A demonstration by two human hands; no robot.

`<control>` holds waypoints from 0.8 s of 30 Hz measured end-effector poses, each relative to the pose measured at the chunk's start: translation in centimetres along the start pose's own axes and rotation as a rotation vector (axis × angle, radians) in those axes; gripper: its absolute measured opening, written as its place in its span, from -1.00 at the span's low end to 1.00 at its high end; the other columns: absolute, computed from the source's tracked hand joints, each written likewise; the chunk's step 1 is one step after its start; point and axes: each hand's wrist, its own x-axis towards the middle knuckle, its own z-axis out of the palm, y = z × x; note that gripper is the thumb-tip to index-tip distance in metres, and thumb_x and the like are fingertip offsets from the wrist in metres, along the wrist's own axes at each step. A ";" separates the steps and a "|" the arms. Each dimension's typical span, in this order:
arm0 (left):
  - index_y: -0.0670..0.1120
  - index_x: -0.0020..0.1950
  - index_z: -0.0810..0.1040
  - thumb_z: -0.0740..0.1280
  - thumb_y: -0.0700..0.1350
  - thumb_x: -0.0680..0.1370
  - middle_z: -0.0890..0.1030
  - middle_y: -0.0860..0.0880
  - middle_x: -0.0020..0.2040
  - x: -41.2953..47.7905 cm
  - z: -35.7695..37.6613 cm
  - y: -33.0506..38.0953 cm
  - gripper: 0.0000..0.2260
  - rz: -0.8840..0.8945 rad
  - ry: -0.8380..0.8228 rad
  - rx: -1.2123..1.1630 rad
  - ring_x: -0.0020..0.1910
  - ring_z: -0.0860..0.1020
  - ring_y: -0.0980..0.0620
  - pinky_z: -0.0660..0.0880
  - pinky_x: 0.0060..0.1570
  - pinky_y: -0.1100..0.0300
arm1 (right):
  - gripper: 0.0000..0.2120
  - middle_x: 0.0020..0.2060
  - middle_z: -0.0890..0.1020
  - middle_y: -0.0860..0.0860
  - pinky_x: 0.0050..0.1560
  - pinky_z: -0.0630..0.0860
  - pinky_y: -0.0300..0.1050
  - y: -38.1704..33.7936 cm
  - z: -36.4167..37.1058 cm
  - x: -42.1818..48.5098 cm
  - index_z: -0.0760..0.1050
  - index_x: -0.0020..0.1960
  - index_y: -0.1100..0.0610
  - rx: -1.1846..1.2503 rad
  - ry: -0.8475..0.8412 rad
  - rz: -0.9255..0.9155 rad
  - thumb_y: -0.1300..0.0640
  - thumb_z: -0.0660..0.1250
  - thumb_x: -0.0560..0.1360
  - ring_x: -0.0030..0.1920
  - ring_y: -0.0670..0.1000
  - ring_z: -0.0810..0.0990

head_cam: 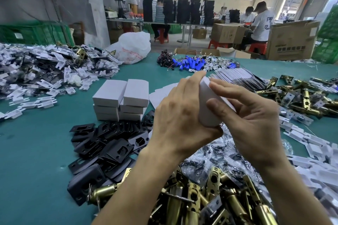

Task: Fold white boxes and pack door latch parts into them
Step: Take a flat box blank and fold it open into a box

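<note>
**A:** What's being closed up there?

**B:** A small white cardboard box (208,111), held in the air above the teal-green table (36,142), just over the heap of brass-coloured latch bolts (210,197) and the clear plastic bags of small parts (219,159).

**A:** Which hand carries it?

**B:** The left hand (179,120). It comes in from the left with its back to us and its fingers wrapped round the box's far side. The right hand (256,126) pinches the box: the thumb lies flat on the near face, and a finger reaches across the upper end.

**A:** So it's the top flap being seated?

**B:** That's my guess. I can't see the flap itself, nor whether anything is inside yet.

**A:** How would you do it neatly?

**B:** Keep the left grip firm but not crushing, since thin card dents easily. Press along the fold line rather than in the middle, and slide the tuck in square so the corners don't buckle.

**A:** And after that?

**B:** Probably onto the stack of finished white boxes (120,100), which stands behind the pile of black metal strike plates (109,144).
</note>
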 end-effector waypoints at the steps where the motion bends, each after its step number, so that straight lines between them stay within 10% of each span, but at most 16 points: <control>1: -0.05 0.51 0.30 0.61 0.09 0.25 0.55 -0.01 0.24 0.0 -0.1 0.0 -0.09 -0.002 -0.006 0.006 0.04 0.58 -0.06 0.47 -0.15 0.11 | -0.70 0.17 0.64 0.04 0.30 0.51 0.02 -0.1 0.0 0.0 0.61 0.12 0.05 0.011 -0.016 0.009 0.18 0.42 0.39 0.26 -0.02 0.60; 8: 0.20 0.51 0.12 0.56 0.00 0.28 0.51 0.04 0.28 -0.1 0.0 -0.6 -0.08 0.016 0.051 -0.048 0.05 0.54 -0.07 0.55 -0.13 -0.09 | -0.63 0.07 0.70 -0.13 0.02 0.63 -0.18 -0.2 -0.3 0.3 0.61 0.17 -0.06 0.049 -0.148 0.124 0.32 0.36 0.49 0.05 0.02 0.70; 11: 0.09 0.57 0.17 0.62 0.07 0.26 0.43 0.00 0.36 0.0 0.6 -0.6 -0.02 0.006 0.076 0.033 0.24 0.41 -0.01 0.50 0.13 0.00 | -0.63 0.06 0.71 -0.08 0.00 0.64 -0.14 -0.2 -0.5 0.4 0.59 0.19 -0.04 -0.017 -0.025 0.071 0.33 0.37 0.50 0.02 -0.03 0.70; 14: 0.08 0.41 0.34 0.58 0.23 0.25 0.46 0.03 0.19 0.0 0.8 -0.5 -0.19 -0.020 0.139 0.057 0.10 0.43 0.09 0.46 -0.04 0.20 | -0.56 0.07 0.64 -0.09 -0.05 0.63 -0.23 0.0 -1.6 0.7 0.49 0.26 -0.04 -0.134 0.220 0.014 0.31 0.44 0.48 0.02 -0.08 0.68; 19: 0.05 0.12 0.53 0.29 0.58 0.26 0.69 -0.01 -0.14 1.2 0.1 -0.1 -0.29 -0.760 -0.221 -0.830 -0.25 0.66 0.07 0.55 -0.30 0.15 | -0.50 0.14 0.57 0.02 0.02 0.64 -0.18 -0.2 -1.7 0.4 0.45 0.26 -0.04 -0.294 0.196 -0.077 0.23 0.51 0.40 0.18 -0.02 0.60; 24: -0.12 0.07 0.67 0.22 0.44 0.42 0.69 -0.15 -0.17 1.5 -1.7 -1.6 -0.34 -0.921 -0.468 -1.616 -0.23 0.68 -0.11 0.65 -0.23 -0.02 | -0.52 0.03 0.56 0.03 -0.03 0.52 -0.36 -0.3 0.8 -0.5 0.57 0.10 0.03 -0.489 -0.144 -0.250 0.45 0.51 0.31 0.08 -0.17 0.52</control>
